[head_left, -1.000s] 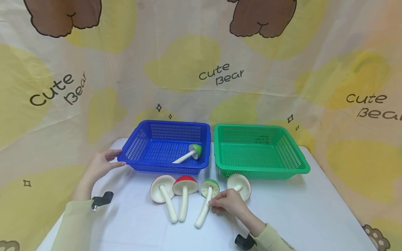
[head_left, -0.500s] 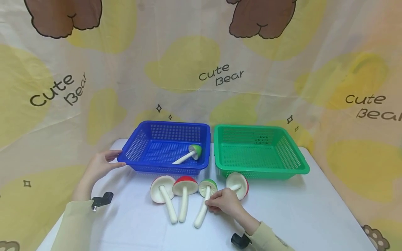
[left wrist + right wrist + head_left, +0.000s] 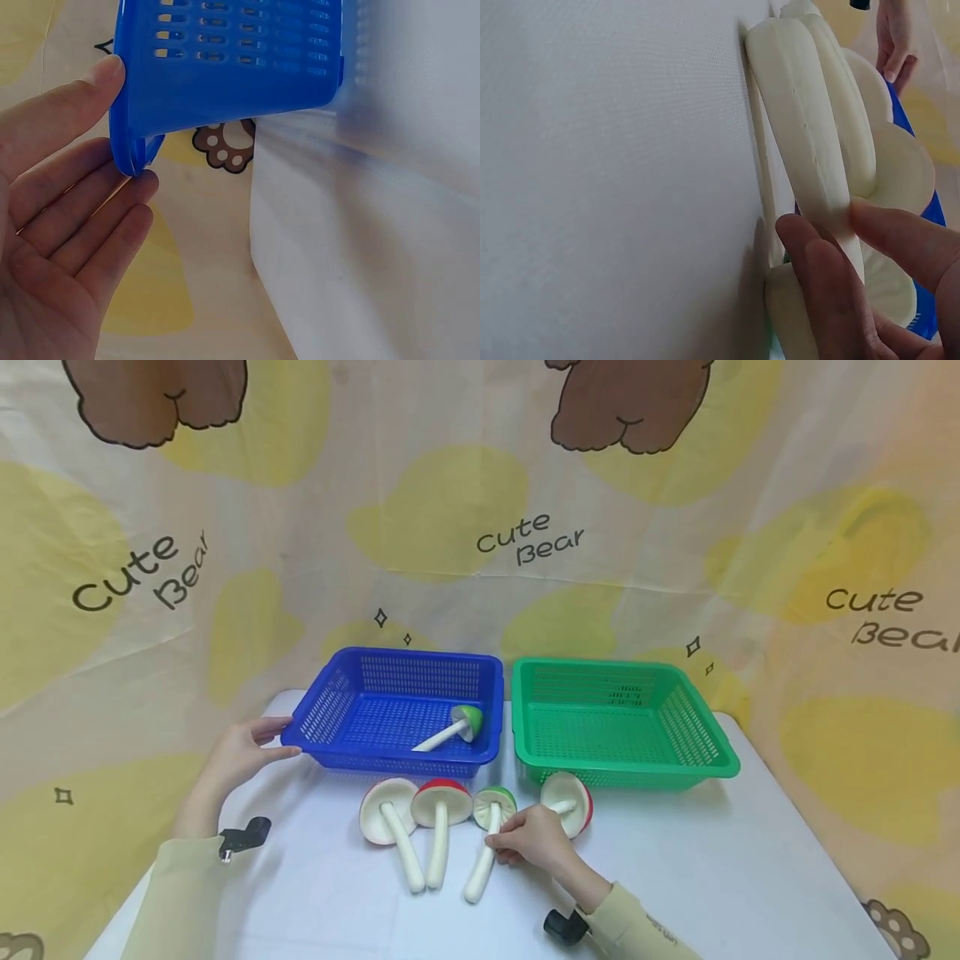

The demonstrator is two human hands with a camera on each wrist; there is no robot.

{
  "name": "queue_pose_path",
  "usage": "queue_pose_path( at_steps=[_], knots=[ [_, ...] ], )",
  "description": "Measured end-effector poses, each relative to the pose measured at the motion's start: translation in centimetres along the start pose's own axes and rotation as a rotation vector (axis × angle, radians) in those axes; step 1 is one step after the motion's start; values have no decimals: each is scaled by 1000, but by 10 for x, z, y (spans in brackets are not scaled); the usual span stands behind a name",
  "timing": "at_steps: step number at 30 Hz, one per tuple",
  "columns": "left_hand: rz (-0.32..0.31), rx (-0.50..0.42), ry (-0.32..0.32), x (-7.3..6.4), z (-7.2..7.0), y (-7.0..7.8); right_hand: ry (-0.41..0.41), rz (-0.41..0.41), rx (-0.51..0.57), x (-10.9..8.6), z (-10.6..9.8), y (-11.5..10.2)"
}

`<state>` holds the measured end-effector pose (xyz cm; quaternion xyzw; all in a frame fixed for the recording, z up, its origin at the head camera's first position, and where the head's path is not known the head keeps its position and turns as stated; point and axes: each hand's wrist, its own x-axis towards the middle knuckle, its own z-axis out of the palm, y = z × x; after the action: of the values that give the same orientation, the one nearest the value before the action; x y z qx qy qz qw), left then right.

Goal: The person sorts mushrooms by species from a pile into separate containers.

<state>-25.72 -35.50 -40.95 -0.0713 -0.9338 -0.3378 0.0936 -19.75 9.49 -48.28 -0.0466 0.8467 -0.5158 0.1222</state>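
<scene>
Backdrop: a bear-print cloth (image 3: 435, 510) hangs behind the white table (image 3: 330, 918).
Green mushroom (image 3: 481, 870): we see it on the table, between one red mushroom (image 3: 441, 831) and another red mushroom (image 3: 577, 810).
Right hand (image 3: 538, 843): it pinches the stem between thumb and fingers.
Left hand (image 3: 238, 756): it pinches the rim of the blue basket (image 3: 397, 759).
Handling: we judge it light, rather stiff, smooth but not fragile; mid-stem seems the good hold.
Right wrist view: here we notice a seam (image 3: 804, 97) along the stem, too fine for the head view.
Head view: only this shows us the second green mushroom (image 3: 467, 724) inside the basket.
</scene>
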Motion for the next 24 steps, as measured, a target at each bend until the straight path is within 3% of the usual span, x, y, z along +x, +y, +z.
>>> queue_pose_path(
  at_steps=[16, 24],
  knots=[
    [2, -8, 1, -1, 0, 0, -23, 43, 120, -3, -3, 2],
    [-9, -18, 4, -1, 1, 0, 31, -44, 131, -9, -8, -3]
  ],
)
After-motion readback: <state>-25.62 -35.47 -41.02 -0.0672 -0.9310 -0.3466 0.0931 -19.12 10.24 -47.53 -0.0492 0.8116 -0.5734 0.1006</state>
